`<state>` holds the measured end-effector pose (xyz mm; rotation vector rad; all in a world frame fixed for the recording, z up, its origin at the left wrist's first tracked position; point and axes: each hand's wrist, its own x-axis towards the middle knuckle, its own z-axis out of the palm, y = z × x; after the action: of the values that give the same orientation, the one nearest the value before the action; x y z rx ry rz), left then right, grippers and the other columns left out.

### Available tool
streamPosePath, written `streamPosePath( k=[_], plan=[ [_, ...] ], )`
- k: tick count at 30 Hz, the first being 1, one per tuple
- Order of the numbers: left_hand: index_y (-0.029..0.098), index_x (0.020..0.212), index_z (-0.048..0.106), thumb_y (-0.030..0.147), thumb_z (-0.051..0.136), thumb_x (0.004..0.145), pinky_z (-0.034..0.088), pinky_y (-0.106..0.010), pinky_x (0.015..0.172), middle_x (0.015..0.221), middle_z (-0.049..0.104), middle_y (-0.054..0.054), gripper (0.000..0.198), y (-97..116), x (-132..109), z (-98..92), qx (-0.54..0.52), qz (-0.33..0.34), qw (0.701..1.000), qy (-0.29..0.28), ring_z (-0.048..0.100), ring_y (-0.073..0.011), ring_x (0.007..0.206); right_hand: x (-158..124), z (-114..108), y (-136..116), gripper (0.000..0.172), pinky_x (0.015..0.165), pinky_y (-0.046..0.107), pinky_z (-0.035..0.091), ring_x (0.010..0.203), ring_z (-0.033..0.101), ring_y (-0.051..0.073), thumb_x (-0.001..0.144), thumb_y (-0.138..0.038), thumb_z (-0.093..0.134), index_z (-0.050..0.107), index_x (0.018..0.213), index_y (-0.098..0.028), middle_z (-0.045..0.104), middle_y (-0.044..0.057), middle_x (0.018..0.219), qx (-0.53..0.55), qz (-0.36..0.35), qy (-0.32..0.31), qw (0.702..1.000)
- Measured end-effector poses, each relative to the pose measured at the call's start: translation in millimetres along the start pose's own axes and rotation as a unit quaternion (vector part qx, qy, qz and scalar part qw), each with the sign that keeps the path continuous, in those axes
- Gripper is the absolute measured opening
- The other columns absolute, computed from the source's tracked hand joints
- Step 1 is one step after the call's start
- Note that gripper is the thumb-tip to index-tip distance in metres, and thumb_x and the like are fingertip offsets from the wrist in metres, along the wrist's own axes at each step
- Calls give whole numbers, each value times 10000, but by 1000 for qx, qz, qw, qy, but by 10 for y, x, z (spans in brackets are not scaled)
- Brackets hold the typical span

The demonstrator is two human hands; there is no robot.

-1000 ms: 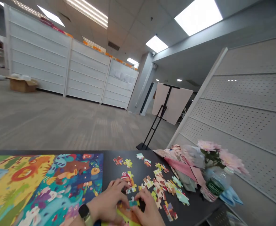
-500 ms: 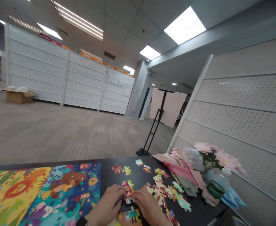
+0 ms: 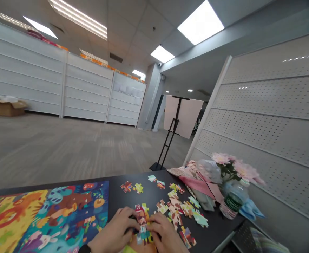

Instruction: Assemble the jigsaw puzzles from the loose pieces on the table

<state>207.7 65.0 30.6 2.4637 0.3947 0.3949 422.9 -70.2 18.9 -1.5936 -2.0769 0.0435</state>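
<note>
My left hand (image 3: 114, 228) and my right hand (image 3: 165, 230) meet over a small joined group of jigsaw pieces (image 3: 143, 228) on the black table top (image 3: 217, 225). Fingers of both hands press on or pinch this multicoloured group, and they hide part of it. A larger assembled section (image 3: 141, 247) lies under my hands, cut off by the frame's bottom edge. Loose jigsaw pieces (image 3: 175, 207) lie scattered just right of my right hand. A colourful animal puzzle picture (image 3: 46, 218) lies left of my left hand. A black watch band (image 3: 84, 248) shows at my left wrist.
A plastic water bottle (image 3: 233, 200), pink artificial flowers (image 3: 233, 165) and pink folded fabric (image 3: 199, 184) stand at the table's right. A perforated white partition (image 3: 270, 112) rises beyond them. Past the table's far edge lie carpet, white shelving and a black easel stand (image 3: 170, 140).
The view has drifted, moving the table and room leftward in the frame. My hands have come closer together over the joined pieces, and the group has shifted among my fingers.
</note>
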Motion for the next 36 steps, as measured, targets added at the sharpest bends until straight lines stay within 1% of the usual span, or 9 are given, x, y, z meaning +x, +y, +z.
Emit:
streamPosePath(
  k=[8, 12, 16, 20, 24, 27, 29, 33, 36],
  plan=[
    [406, 1157, 709, 230, 591, 918, 331, -465, 1144, 1412, 565, 25, 320, 56, -50, -61, 13, 27, 999, -19, 454, -274, 1336, 12, -25, -52, 438, 1016, 375, 455, 1140, 588, 211, 844, -55, 568, 771, 1068, -373, 690, -19, 1230, -40, 82, -26, 996],
    [351, 1068, 732, 181, 609, 866, 361, -444, 1136, 1417, 572, 17, 290, 67, -27, -33, 30, 14, 999, -10, 478, -277, 1330, -82, -109, 2, 453, 1065, 411, 452, 1219, 578, 234, 899, -97, 521, 678, 1280, -284, 662, 68, 1316, -21, 106, 18, 994],
    [293, 989, 703, 168, 605, 859, 380, -424, 1132, 1441, 572, 12, 205, 99, 9, 17, 37, 21, 999, -7, 493, -270, 1337, -215, -196, 84, 298, 1037, 458, 463, 1178, 601, 265, 915, -166, 568, 729, 1126, -300, 706, 53, 1228, -57, 157, 24, 986],
    [275, 1040, 642, 196, 615, 876, 355, -424, 1161, 1405, 618, 5, 184, 118, 28, 42, 35, 43, 998, -16, 527, -249, 1319, -299, -160, 140, 288, 1008, 486, 472, 1140, 612, 276, 920, -131, 529, 716, 1099, -258, 713, 81, 1186, -93, 180, 76, 976],
    [289, 1081, 634, 171, 608, 859, 340, -446, 1182, 1398, 631, 10, 253, 94, 31, 43, 33, 46, 998, -28, 527, -250, 1333, -264, -25, 45, 368, 1033, 481, 462, 1191, 577, 266, 920, -84, 483, 673, 1196, -237, 672, 104, 1259, -82, 136, 112, 981],
    [316, 1175, 631, 171, 592, 869, 298, -512, 1214, 1458, 590, 3, 340, 45, 9, 53, 30, 34, 998, -40, 469, -273, 1398, -159, 43, -126, 418, 1051, 456, 446, 1213, 551, 255, 883, -58, 528, 686, 1196, -286, 673, 57, 1282, -51, 92, 72, 992],
    [321, 1207, 633, 190, 591, 885, 275, -542, 1227, 1501, 551, -6, 350, 6, -15, 64, 22, 29, 998, -47, 428, -289, 1433, -95, 52, -221, 391, 1026, 423, 452, 1159, 565, 240, 877, -59, 554, 715, 1132, -309, 700, 24, 1231, -32, 93, 47, 994],
    [334, 1266, 619, 177, 600, 871, 339, -486, 1207, 1558, 474, -10, 425, -35, -37, 80, 13, 26, 999, -19, 401, -284, 1444, -58, 30, -262, 368, 1005, 408, 448, 1116, 564, 239, 874, -67, 561, 730, 1103, -300, 714, 19, 1203, -26, 101, 29, 994],
    [347, 1250, 628, 175, 614, 860, 395, -473, 1170, 1506, 520, -8, 427, -41, -8, 96, 31, 14, 999, 2, 451, -285, 1398, -72, 37, -211, 357, 1020, 407, 437, 1128, 563, 244, 867, -92, 578, 721, 1120, -299, 709, 19, 1220, -31, 102, 11, 994]
  ],
)
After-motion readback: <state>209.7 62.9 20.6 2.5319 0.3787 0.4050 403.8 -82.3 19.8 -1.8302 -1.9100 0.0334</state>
